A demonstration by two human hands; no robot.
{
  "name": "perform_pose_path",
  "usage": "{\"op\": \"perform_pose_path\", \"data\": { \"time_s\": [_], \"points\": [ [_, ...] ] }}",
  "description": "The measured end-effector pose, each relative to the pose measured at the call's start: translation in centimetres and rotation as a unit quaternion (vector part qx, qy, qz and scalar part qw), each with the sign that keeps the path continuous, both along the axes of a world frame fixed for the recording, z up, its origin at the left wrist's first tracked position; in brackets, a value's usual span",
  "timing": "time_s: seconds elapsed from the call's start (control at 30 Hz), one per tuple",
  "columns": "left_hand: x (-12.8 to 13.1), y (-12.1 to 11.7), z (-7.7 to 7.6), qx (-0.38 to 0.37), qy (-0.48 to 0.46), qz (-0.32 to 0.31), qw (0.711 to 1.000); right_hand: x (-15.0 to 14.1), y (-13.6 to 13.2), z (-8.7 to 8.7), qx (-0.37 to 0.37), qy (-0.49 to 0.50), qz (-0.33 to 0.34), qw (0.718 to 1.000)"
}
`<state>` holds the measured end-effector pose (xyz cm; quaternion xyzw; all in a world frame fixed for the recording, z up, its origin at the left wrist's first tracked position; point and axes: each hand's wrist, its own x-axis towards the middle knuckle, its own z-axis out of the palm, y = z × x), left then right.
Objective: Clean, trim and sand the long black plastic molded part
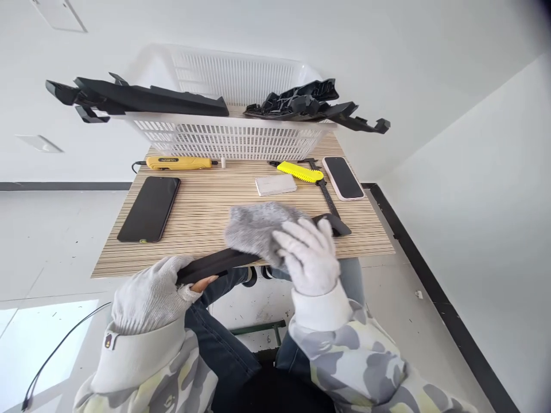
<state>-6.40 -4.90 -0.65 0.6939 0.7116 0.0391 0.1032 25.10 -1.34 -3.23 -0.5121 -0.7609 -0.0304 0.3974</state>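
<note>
My left hand, in a white knit glove with a bare thumb showing, is closed around the near-left end of a long black plastic trim piece. The piece slants up to the right over the table's front edge, and its curved far end lies above the tabletop. A grey fluffy cloth covers its middle. My gloved right hand presses on the cloth's right side, fingers bent over it. The fingertips look slightly blurred, and the underside of the cloth is hidden.
Behind stands a white plastic basket with black plastic parts jutting past its rim. On the table lie a yellow power tool, a dark phone, a pink-edged phone, a yellow-handled knife, a black caliper and a pale flat block.
</note>
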Motion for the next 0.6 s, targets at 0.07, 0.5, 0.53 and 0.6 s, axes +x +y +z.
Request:
{"op": "perform_pose_path", "data": {
  "time_s": [0.07,0.5,0.53,0.6],
  "points": [
    [0.1,-0.1,0.1,-0.005,-0.011,-0.008,1.000,2.3,0.8,0.9,-0.028,-0.005,-0.023,0.999],
    [-0.5,0.2,0.0,-0.003,-0.020,0.000,1.000,-3.8,2.8,4.4,-0.203,-0.008,0.198,0.959],
    [-0.4,0.2,0.0,-0.006,-0.022,-0.004,1.000,-3.6,3.0,4.4,-0.205,0.000,0.207,0.957],
    [-0.2,0.2,0.2,-0.015,-0.014,0.000,1.000,-2.9,3.2,4.4,-0.197,0.014,0.213,0.957]
  ]
}}
